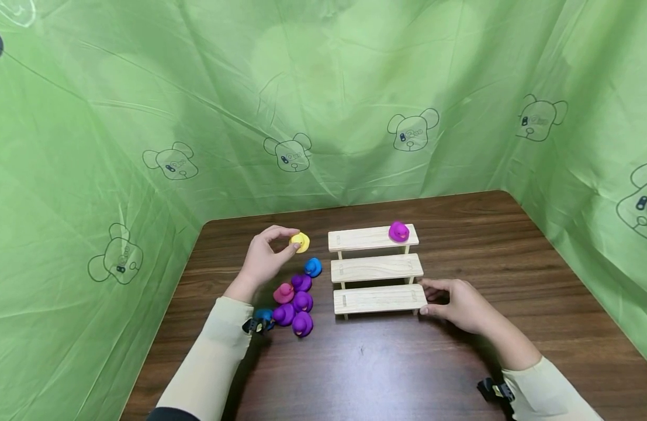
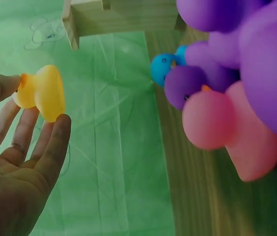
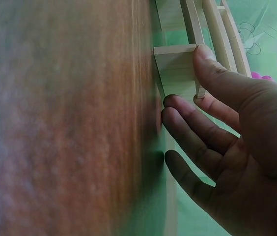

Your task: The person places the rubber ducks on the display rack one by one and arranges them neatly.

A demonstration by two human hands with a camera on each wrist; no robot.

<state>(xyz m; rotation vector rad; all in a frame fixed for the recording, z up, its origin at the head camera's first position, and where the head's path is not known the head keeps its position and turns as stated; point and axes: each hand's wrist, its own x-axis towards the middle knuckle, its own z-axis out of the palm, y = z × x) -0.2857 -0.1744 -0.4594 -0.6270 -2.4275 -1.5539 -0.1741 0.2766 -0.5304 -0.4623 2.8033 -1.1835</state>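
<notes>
My left hand (image 1: 265, 254) pinches a yellow rubber duck (image 1: 300, 242) between thumb and fingers, raised beyond the group of ducks. In the left wrist view the yellow duck (image 2: 50, 93) lies sideways at the fingertips. A three-step wooden stand (image 1: 378, 299) sits at the middle of the table. At its right end, my right hand (image 1: 460, 304) holds the lowest step, thumb at the front edge and index finger at the back. The right wrist view has the thumb (image 3: 209, 61) against the step's end. A magenta duck (image 1: 399, 232) sits at the right of the top step.
Left of the stand several ducks cluster on the brown table (image 1: 365, 374): a blue duck (image 1: 312, 267) at the back, a pink duck (image 1: 283, 293), several purple ducks (image 1: 302, 323), and another blue duck (image 1: 263, 316) beside the left wrist. Green cloth (image 1: 344, 105) hangs around the table.
</notes>
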